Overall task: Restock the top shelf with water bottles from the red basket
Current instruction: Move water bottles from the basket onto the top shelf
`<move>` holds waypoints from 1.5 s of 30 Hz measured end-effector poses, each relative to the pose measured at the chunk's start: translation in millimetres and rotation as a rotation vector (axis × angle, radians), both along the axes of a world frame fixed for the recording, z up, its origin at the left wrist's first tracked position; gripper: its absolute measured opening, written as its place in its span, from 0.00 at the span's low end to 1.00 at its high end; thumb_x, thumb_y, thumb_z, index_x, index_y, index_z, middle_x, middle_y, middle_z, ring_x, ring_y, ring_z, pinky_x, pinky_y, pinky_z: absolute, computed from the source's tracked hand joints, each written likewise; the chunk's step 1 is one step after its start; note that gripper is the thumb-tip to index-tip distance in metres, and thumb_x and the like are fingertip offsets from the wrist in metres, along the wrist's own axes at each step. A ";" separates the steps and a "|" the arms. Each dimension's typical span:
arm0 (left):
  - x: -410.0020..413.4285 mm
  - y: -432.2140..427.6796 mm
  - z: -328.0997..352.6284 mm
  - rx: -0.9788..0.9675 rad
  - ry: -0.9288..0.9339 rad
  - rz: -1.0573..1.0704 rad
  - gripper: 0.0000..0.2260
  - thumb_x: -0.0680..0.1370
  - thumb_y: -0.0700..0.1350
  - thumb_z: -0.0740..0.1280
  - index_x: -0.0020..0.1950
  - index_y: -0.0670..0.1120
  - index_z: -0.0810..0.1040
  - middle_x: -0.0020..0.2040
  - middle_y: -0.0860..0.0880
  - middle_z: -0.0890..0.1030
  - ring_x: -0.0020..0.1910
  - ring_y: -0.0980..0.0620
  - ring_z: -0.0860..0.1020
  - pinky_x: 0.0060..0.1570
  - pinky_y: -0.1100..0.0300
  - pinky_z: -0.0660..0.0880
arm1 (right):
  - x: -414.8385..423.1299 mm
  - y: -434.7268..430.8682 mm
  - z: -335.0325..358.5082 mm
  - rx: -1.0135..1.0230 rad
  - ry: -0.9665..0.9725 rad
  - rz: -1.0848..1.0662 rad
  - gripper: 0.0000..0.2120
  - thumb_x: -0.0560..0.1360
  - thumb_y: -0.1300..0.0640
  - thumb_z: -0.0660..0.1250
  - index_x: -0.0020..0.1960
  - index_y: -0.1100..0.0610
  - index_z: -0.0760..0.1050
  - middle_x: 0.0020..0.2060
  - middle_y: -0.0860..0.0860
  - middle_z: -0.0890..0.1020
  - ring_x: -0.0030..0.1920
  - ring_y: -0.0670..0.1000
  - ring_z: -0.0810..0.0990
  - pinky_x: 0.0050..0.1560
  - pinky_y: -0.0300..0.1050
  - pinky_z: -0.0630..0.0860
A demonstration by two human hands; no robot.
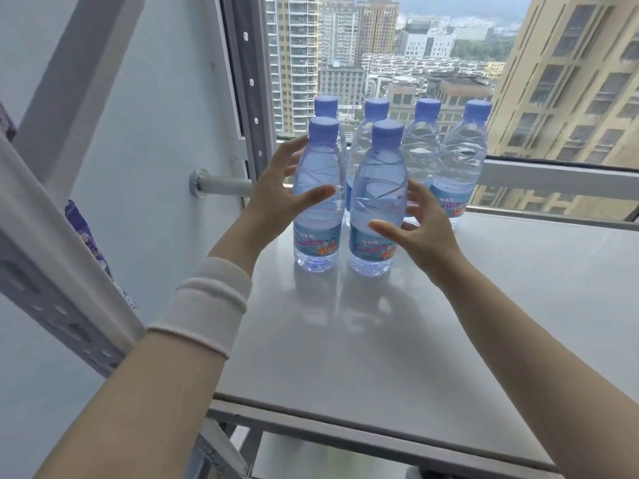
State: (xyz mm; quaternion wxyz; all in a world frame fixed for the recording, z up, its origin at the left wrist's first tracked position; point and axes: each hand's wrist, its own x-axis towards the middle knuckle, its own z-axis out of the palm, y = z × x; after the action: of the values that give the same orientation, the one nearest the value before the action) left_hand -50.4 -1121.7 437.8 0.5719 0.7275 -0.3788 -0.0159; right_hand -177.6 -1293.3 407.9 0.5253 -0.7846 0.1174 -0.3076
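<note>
Checker: Background and support surface, report.

Observer: Window glazing (380,46) fills the rear, with high-rise blocks beyond it. The top shelf (449,323) is a flat, smooth, pale grey panel, glossy enough to reflect the bottles. Its near edge is straight, with a metal rail beneath. A perforated metal upright (52,271) crosses the left side and is cut off by the frame.

Checker: Stock position?

Observer: Six water bottles stand upright at the rear left of the panel. The back row (461,160) holds four, near the window edge. In front stand two, the front-left bottle (318,167) and the front-right bottle (377,188), just beside each other. All are clear ribbed plastic with blue labels and round blue caps (387,131). Most back-row labels are hidden behind the front pair.

Checker: Hands?

Observer: The left hand (276,188) flanks the front-left bottle, fingers straight and spread, thumb across its front. The right hand (422,226) flanks the front-right bottle, fingers likewise spread and uncurled. Contact with either bottle cannot be told. A white knit cuff (207,305) sits on the left forearm.

Checker: Free room?

Observer: Open panel extends right of the rows and forward to the near edge. The right edge lies out of frame.
</note>
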 end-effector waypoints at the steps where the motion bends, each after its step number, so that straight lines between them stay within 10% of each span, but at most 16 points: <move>1: -3.3 2.5 -3.0 0.007 0.013 -0.007 0.35 0.60 0.67 0.72 0.64 0.68 0.63 0.67 0.52 0.71 0.66 0.51 0.70 0.65 0.46 0.69 | -0.5 0.0 -0.9 -0.008 0.007 -0.003 0.35 0.65 0.58 0.76 0.69 0.52 0.65 0.61 0.50 0.75 0.54 0.42 0.76 0.47 0.33 0.77; 7: -22.7 19.2 -41.9 0.091 0.166 0.055 0.43 0.66 0.47 0.77 0.74 0.53 0.55 0.72 0.48 0.65 0.67 0.51 0.68 0.62 0.49 0.71 | -15.2 -1.8 -12.4 0.069 0.037 -0.050 0.39 0.66 0.59 0.75 0.72 0.56 0.61 0.62 0.52 0.73 0.60 0.49 0.73 0.50 0.35 0.76; 15: -27.5 7.5 -54.1 0.116 0.120 0.186 0.31 0.66 0.46 0.77 0.65 0.45 0.67 0.58 0.52 0.74 0.51 0.57 0.74 0.38 0.81 0.68 | -17.9 7.5 -34.9 -0.058 0.039 -0.201 0.25 0.67 0.59 0.75 0.62 0.57 0.72 0.56 0.54 0.78 0.46 0.41 0.79 0.45 0.24 0.73; 22: -20.8 -1.0 -53.2 0.123 0.118 0.183 0.31 0.67 0.45 0.77 0.66 0.44 0.67 0.59 0.51 0.75 0.52 0.56 0.74 0.42 0.73 0.69 | -9.9 10.7 -35.7 -0.030 0.010 -0.244 0.23 0.67 0.59 0.75 0.60 0.56 0.73 0.55 0.54 0.79 0.46 0.43 0.79 0.53 0.38 0.74; 28: -17.0 -6.1 -51.8 0.128 0.132 0.202 0.30 0.67 0.46 0.77 0.64 0.45 0.68 0.55 0.53 0.74 0.49 0.56 0.74 0.37 0.80 0.69 | -0.8 9.7 -33.4 -0.029 0.012 -0.264 0.23 0.68 0.59 0.74 0.61 0.57 0.72 0.56 0.53 0.78 0.48 0.46 0.78 0.47 0.30 0.73; 45: -9.9 -22.9 -61.2 0.121 0.156 0.298 0.34 0.61 0.55 0.79 0.60 0.49 0.67 0.59 0.48 0.75 0.53 0.49 0.77 0.54 0.48 0.76 | 13.1 10.3 -36.2 -0.010 0.017 -0.315 0.24 0.69 0.59 0.73 0.62 0.59 0.69 0.59 0.55 0.76 0.50 0.49 0.77 0.53 0.40 0.74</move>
State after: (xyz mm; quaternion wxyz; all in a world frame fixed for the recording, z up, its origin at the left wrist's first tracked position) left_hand -60.3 -1144.7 376.6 0.5509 0.8051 -0.2196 -0.0099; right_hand -164.4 -1282.9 371.7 0.4656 -0.7615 0.2420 -0.3804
